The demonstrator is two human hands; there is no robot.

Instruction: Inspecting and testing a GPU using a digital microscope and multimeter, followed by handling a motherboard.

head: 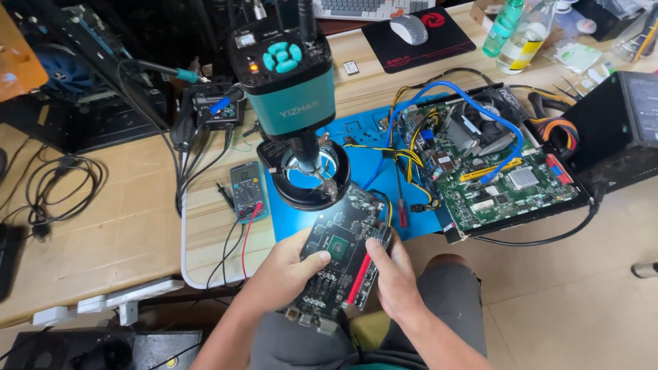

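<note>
The person sits at the counter (103, 226) with a black circuit card (340, 257) held in both hands above the lap, its far end reaching just under the ring light (312, 179) of the teal microscope (291, 82). The left hand (284, 270) has its grip closed on the card's left edge, thumb lying across the top face near the square chip (338, 245). The right hand (391, 274) is closed on the right edge beside a red slot strip (360, 277), thumb pressing on the board's upper right corner. The card tilts, its metal ports (312, 318) toward the person. A blue mat (373, 168) lies beneath the microscope, and on its right part sits a green motherboard (504, 181) in a black tray, with blue and yellow cables (439, 103) looping over it. A screwdriver (401, 209) with a red handle lies on the mat between card and motherboard. To the left of the mat rests a multimeter (248, 188) with red and black leads trailing off the counter edge. At the far side are a mouse (409, 29) on a black pad (418, 38), a keyboard (370, 8), and two bottles (514, 34). A black box (620, 130) stands at the right, touching the tray.
</note>
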